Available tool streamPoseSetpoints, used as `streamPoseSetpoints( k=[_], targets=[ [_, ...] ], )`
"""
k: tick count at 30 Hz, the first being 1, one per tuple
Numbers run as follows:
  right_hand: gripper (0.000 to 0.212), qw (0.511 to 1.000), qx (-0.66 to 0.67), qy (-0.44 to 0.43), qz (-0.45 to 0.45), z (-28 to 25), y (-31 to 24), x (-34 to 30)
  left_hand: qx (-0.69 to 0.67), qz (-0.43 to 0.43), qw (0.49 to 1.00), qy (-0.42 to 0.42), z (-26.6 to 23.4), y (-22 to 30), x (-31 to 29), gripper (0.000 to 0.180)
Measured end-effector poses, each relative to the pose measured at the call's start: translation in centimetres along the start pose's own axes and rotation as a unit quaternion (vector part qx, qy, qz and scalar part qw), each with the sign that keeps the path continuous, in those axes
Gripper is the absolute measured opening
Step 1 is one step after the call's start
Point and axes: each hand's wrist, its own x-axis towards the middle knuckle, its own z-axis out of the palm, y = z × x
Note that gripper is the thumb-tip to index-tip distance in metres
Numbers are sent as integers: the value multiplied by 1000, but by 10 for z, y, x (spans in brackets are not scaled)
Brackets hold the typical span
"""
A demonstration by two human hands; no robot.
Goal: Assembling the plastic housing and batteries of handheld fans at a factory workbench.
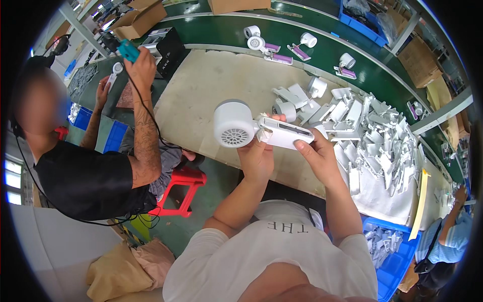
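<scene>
A white handheld fan (234,123) with a round grilled head and a long handle is held level in front of my chest, over the near edge of the table. My left hand (257,160) is closed round the joint between head and handle, its thumb on the front. At the handle's far end, my right hand (320,157) grips with the thumb on top and fingers behind. A dark slot runs along the handle's upper side. Just beyond lie loose white handle covers (297,98) and more round fan heads (318,87).
A big heap of white plastic covers (380,143) fills the table's right side. Fans with purple batteries (302,53) lie on the green belt (216,32) behind. At left a co-worker holds a teal electric screwdriver (128,50) beside a red stool (183,189). A blue bin (397,272) stands at lower right.
</scene>
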Motion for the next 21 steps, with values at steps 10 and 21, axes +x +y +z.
streamPoseSetpoints(
  k=[10, 21],
  targets=[
    [36, 870, -131, -73, -469, 0, -21, 83, 20, 17, 996, -79, 4, 26, 50, 40],
    [45, 827, -541, 22, -154, -9, 101, 322, 112, -90, 978, 154, -93, 34, 175, 37]
  ],
)
